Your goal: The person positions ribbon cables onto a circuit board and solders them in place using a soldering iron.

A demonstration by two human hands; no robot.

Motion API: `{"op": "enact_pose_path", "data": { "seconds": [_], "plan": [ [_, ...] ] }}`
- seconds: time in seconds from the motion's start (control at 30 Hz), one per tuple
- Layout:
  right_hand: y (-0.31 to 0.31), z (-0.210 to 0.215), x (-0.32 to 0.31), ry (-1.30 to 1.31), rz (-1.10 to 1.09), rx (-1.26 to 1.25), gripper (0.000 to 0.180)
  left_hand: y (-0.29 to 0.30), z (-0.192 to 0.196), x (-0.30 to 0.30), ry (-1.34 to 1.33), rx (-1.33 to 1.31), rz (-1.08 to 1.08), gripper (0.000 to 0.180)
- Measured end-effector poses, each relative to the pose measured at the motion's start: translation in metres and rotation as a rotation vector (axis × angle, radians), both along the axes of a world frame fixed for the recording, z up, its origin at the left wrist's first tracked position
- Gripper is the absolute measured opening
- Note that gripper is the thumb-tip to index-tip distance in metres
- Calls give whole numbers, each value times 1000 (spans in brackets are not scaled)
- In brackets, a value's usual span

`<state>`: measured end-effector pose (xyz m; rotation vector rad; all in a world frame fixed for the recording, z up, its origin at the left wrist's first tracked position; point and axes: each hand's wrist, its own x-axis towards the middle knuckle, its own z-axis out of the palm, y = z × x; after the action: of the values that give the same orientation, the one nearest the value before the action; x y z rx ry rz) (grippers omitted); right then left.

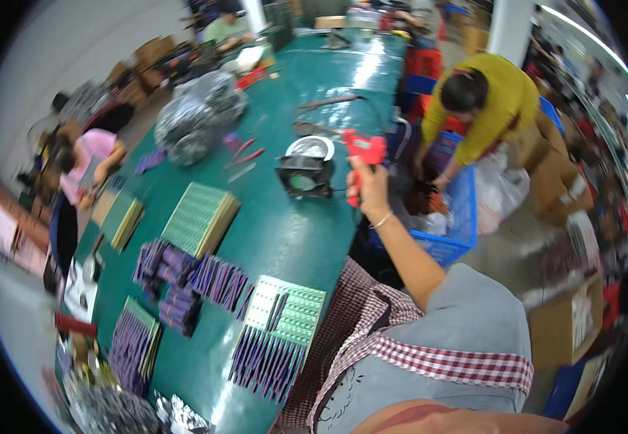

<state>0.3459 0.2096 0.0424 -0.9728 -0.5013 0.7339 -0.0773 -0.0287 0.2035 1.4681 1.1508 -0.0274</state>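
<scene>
My right hand (pixel 372 189) is raised over the table's right edge, fingers wrapped round the handle of a red gun-shaped tool (pixel 365 147). The tool's exact kind is not clear. Just left of it, a small black box fan (pixel 305 181) stands in front of a white-rimmed round thing (pixel 320 143). Closer to my body lies a pale green board (pixel 301 295), with a row of thin purple-and-dark strips (pixel 267 365) over its near half and a couple more in its middle. My left hand is out of view.
The green table (pixel 256 217) also bears stacked green boards (pixel 197 217), bundled purple strips (pixel 176 264), red-handled tools (pixel 245 153) and a large plastic bag (pixel 198 116). At right, a co-worker in yellow (pixel 498 94) reaches into a blue crate (pixel 466 217). Another person in pink (pixel 86 163) works at left.
</scene>
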Motion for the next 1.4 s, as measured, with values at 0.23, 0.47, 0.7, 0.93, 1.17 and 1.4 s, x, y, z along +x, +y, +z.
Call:
{"op": "enact_pose_path", "data": {
  "seconds": [0.23, 0.47, 0.7, 0.93, 1.17, 1.4],
  "plan": [
    [-43, -23, -4, 88, -3, 57, 33, 79, -49, 35, 196, 42, -200, 53],
    [-57, -27, 11, 72, 115, 104, 39, 76, -177, 52, 442, 947, -47, 71],
    [-57, -27, 2, 161, 102, 125, 37, 49, -227, 48, 701, 991, 85, 83],
    [-72, -12, -13, 167, 154, 169, 39, 32, -221, 39, 738, 1000, 101, 76],
    [-80, -8, -13, 141, 160, 175, 37, 28, -203, 38, 657, 940, 75, 81],
    [-81, -5, -22, 121, 198, 170, 37, 25, -202, 32, 715, 933, 50, 76]
  ]
}}
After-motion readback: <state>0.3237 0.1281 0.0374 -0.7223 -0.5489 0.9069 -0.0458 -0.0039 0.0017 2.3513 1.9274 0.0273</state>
